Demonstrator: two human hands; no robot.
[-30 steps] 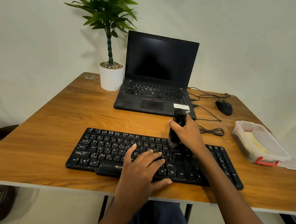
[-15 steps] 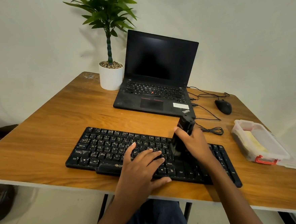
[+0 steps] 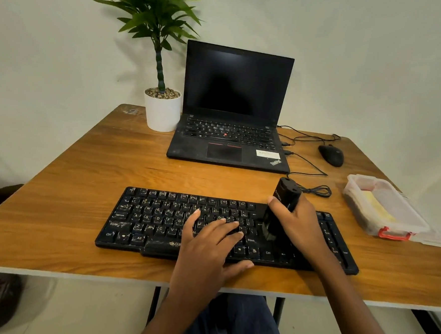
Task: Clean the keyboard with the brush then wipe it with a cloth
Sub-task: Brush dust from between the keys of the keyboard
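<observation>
- Keyboard (image 3: 150,218): black, dusty, lying crosswise before me.
- My left hand (image 3: 209,246): fingers spread flat on the middle keys, steadying it.
- Brush (image 3: 282,207): my right hand (image 3: 299,221) curls round its handle, bristles down on the right-side keys.
- Clear box (image 3: 353,199): apart at right; yellow contents, perhaps the cloth.

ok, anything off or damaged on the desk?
Two things. The keyboard shows whitish smudges on its left keys and space bar, so it looks dusty. The table has a scuffed patch at its far left corner, beside the pot. Nothing looks spilled.
</observation>
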